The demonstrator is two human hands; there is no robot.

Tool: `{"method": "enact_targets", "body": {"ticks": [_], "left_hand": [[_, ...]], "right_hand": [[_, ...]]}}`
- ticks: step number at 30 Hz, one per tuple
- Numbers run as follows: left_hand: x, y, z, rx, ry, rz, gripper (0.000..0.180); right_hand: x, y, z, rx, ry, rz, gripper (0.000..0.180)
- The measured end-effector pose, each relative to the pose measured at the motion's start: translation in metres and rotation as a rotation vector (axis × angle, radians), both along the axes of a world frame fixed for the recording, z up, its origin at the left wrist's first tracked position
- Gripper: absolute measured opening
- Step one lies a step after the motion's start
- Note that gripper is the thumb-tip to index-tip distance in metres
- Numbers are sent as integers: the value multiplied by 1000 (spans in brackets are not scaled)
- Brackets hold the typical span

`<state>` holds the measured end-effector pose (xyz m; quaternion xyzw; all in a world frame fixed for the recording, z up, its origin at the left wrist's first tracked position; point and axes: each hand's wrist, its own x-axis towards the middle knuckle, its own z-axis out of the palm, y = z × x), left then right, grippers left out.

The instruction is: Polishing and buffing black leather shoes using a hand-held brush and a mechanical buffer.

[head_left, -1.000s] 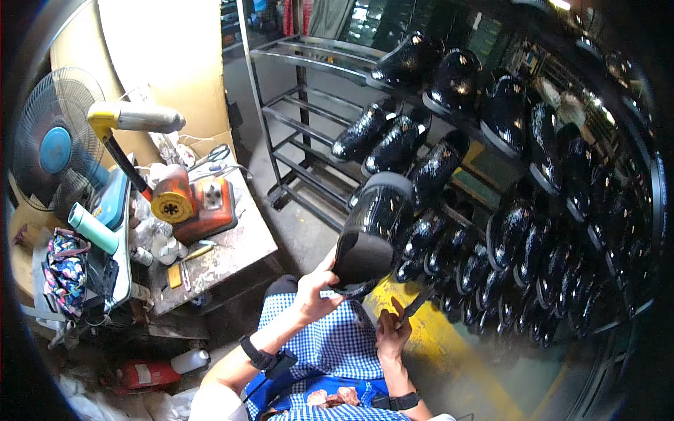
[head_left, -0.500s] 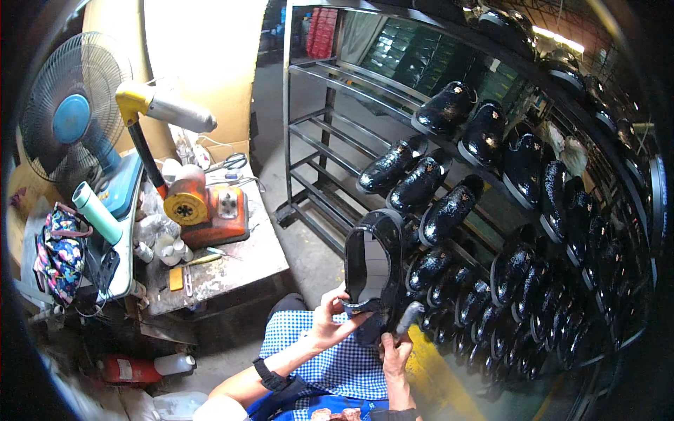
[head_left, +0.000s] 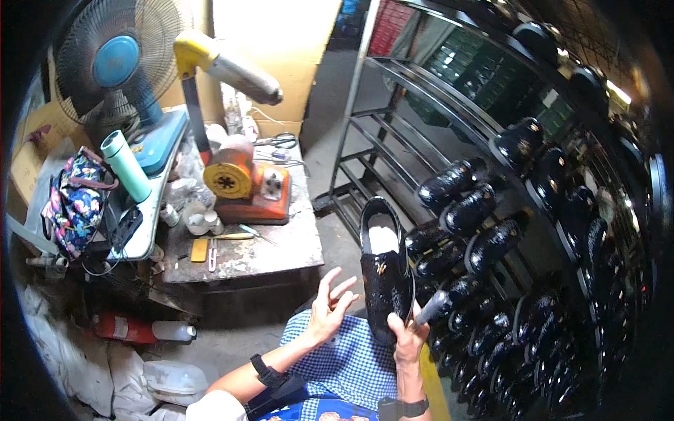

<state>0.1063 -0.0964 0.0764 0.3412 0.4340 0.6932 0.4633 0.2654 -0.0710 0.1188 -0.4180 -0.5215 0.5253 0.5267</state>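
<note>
Clearly, the black shoe is in the right hand, which clasps its toe end, thumb on the upper; the heel points away from the wearer, beyond the grip. That same hand also carries 1 grey rod-like tool, angled out to the right of the shoe. Just left of the shoe, the left hand has its fingers spread, holding nothing, apparently not touching it.

I'd judge the shoe light, stiff along the sole, with some give around its mouth. Its glossy upper could be slippery, so the 2 sole edges or the heel seem the surer hold, clear of the gold ornament.

Below the grip lies blue checked cloth; right and beyond, a metal rack bears more shoes; farther left is a worktable with an orange machine.
</note>
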Motion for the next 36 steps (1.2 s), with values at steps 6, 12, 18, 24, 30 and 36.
{"method": "enact_targets", "body": {"ticks": [6,12,18,24,30,36], "left_hand": [[-16,-31,-58,38,902,167,15],[-19,-24,-66,102,995,143,18],[-19,-18,-63,165,1003,195,17],[-19,-16,-56,122,930,170,8],[-17,-18,-54,118,916,154,7],[-13,-17,-65,129,894,134,15]], "right_hand": [[-70,72,-10,-44,117,144,39],[-144,124,4,-108,237,266,24],[-196,146,19,-153,339,335,12],[-218,155,24,-157,354,365,8],[-215,146,30,-183,372,401,8],[-148,113,18,-172,453,472,34]]}}
